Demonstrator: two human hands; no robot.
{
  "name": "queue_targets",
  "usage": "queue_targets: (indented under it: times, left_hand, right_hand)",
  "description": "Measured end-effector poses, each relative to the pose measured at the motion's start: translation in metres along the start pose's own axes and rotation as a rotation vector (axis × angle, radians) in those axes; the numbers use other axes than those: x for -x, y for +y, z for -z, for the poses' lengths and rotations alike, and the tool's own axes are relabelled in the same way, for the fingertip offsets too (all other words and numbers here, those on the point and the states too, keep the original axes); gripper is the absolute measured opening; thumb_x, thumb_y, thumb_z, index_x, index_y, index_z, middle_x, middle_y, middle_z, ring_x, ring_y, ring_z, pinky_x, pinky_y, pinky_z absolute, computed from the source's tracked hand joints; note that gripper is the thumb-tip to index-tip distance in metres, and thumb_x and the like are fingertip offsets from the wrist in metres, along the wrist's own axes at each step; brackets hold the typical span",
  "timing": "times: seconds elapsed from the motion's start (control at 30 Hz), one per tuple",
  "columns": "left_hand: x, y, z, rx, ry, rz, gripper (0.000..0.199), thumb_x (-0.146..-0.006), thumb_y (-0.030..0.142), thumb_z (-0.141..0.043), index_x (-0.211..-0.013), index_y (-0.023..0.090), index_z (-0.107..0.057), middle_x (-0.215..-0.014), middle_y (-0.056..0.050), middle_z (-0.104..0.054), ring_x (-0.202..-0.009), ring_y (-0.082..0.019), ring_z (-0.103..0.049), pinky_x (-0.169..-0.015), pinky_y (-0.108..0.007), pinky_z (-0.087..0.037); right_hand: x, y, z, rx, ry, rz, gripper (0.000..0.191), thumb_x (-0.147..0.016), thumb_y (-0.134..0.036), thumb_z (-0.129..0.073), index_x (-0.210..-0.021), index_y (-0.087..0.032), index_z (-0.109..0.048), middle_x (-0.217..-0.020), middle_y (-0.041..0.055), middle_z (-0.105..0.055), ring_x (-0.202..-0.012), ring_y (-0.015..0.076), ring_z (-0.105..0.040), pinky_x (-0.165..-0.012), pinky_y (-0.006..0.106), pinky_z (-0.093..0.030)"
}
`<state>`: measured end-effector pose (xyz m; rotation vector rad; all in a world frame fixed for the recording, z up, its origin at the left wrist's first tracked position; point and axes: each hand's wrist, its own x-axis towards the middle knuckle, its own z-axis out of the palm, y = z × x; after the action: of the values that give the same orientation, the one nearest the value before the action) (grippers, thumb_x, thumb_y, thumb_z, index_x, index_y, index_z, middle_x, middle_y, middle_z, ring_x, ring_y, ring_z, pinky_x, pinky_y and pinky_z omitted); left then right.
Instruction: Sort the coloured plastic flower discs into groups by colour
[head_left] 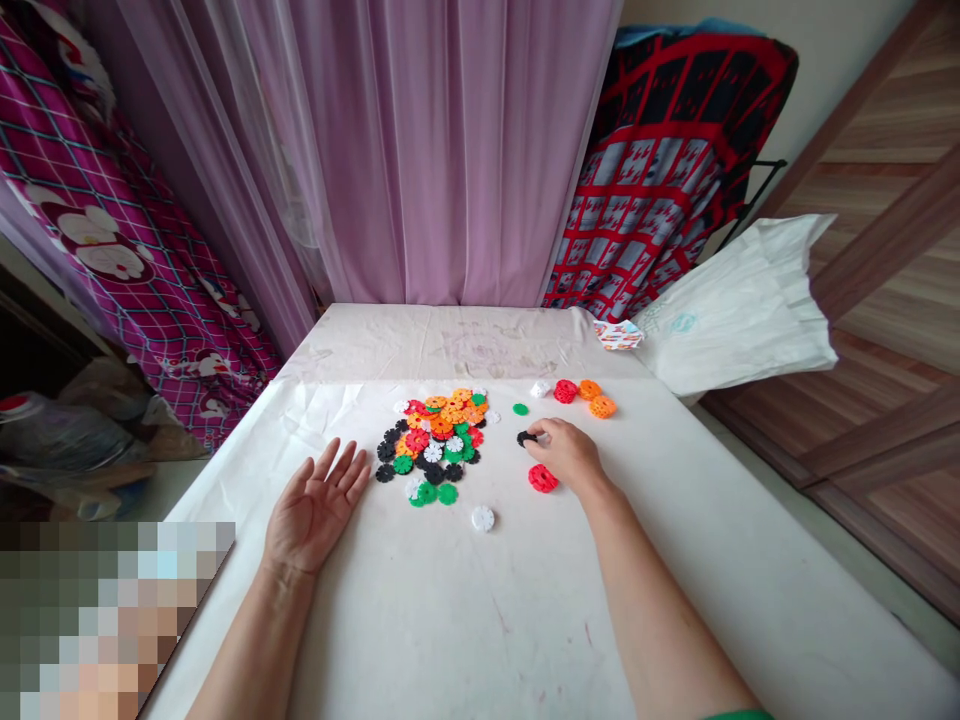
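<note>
My left hand (315,510) lies palm up on the white table, fingers spread, with nothing in it. Beside its fingertips is a mixed pile of flower-shaped discs (433,450) in black, green, orange, red and white. To the right of the pile, my right hand (566,452) pinches a black disc piece (526,439) between thumb and fingers. Just below that hand sits a red stack (543,478). A white stack (483,518) stands nearer to me, and a green disc (520,409) lies beyond the black piece.
Farther back are another white stack (540,389), a red stack (566,391) and two orange stacks (590,390). A white bag (742,310) leans at the table's right edge, beside a small patterned item (618,335). Purple curtains (450,150) hang behind the table (465,620).
</note>
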<state>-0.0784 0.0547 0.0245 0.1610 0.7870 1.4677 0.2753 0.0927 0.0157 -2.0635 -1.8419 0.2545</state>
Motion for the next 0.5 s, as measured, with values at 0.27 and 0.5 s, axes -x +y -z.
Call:
queue_targets:
  times: [0.27,0.5]
  left_hand:
    - [0.0010,0.0003,-0.0018,0.007,0.019,0.009,0.042,-0.090,0.026,-0.048,-0.129,0.014,-0.059,-0.134,-0.019,-0.058,-0.126,-0.033,-0.054,-0.088,-0.044,-0.059]
    - [0.0008,0.0005,-0.0022,0.005,0.022,0.011,0.040,-0.091,0.027,-0.048,-0.127,0.014,-0.060,-0.135,-0.019,-0.056,-0.126,-0.032,-0.054,-0.089,-0.043,-0.058]
  right_hand:
    - [-0.0024,-0.0090,-0.0033,0.071,-0.004,0.068,0.013,-0.082,-0.027,-0.059,-0.090,-0.026,-0.069,-0.099,0.0003,-0.069,-0.096,0.0174,-0.061,-0.075,0.026,-0.042]
    - [-0.0004,-0.0112,-0.0011,0.086,-0.030,0.049,0.016,-0.082,-0.027,-0.058,-0.095,-0.026,-0.068,-0.105,0.0009,-0.068,-0.100,0.0177,-0.060,-0.076,0.026,-0.041]
